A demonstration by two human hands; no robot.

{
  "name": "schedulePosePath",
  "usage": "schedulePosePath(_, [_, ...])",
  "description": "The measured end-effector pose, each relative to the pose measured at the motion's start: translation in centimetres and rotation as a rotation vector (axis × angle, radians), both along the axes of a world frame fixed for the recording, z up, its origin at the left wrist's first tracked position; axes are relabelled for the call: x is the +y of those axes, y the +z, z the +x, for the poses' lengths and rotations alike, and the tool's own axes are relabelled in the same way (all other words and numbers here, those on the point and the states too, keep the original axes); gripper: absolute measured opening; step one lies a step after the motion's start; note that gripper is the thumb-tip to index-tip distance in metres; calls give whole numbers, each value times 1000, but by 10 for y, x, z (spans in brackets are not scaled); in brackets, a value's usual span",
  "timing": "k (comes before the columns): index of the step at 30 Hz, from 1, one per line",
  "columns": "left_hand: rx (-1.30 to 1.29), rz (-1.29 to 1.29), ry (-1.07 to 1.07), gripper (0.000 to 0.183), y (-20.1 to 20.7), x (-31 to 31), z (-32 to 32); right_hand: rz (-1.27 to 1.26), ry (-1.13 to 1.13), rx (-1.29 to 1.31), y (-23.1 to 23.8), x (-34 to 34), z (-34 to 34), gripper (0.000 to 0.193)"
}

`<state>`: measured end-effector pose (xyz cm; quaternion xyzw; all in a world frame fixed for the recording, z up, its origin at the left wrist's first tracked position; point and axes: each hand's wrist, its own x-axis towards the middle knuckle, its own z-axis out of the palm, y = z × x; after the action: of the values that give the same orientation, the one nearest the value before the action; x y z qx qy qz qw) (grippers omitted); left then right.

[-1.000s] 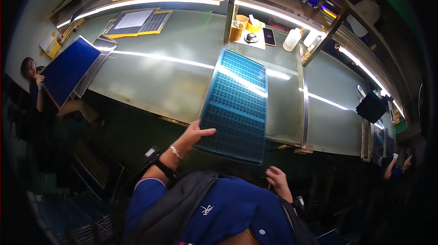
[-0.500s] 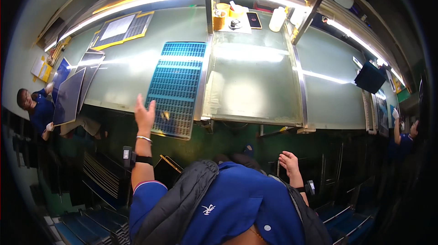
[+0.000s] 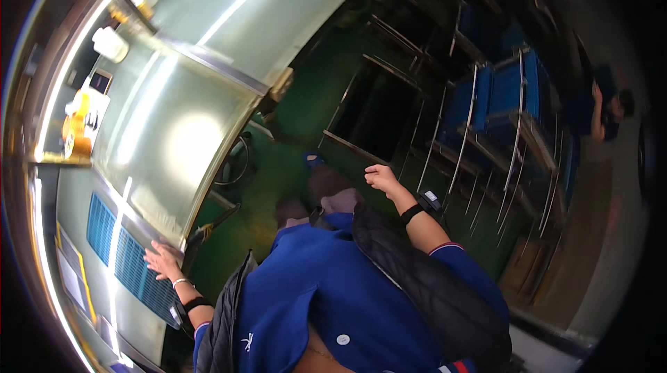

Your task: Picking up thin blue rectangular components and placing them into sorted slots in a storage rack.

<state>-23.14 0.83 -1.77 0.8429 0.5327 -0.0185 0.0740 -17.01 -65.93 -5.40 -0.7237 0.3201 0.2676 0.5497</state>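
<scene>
Since the frame half a second ago, the head view has swung toward the person's right, and the blue panel (image 3: 133,259) now shows at lower left, lying on the left section of the tabletop (image 3: 163,192). In that same time the right hand's fingers have curled in.

In the head view, the panel appears to lie flat, probably so that the tabletop bears its weight evenly; its near end is partly hidden by the left forearm. The left hand (image 3: 164,262) reaches out over the panel's side with fingers spread and grips nothing; whether the fingertips touch it cannot be told. The right hand (image 3: 381,177) is well apart from the left, raised over the floor, elbow bent and forearm slanting inward; nothing shows in it, but how tightly it is closed is unclear.

A phone (image 3: 101,81), a white bottle (image 3: 110,44) and orange cups (image 3: 78,138) stand grouped along the tabletop's back, likely to leave working room in front. At right, a rack (image 3: 538,142) holds blue sheets (image 3: 511,91) upright, presumably to keep them separate.
</scene>
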Motion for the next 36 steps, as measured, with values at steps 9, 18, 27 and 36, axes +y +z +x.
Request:
schedulePosePath(9, [-234, 80, -714, 52, 19, -172, 193, 9, -180, 65, -141, -54, 102, 27])
schedulePosePath(18, [-359, 82, -728, 48, 5, -225, 236, -794, -359, -50, -347, -169, 240, 34])
schedulePosePath(27, [-280, 128, -653, 52, 8, -239, 241, -848, -368, 302, -419, -173, 269, 27])
schedulePosePath(36, [-290, 40, -550, 51, 8, -233, 230, -855, 4, 29, -381, -214, 253, 24])
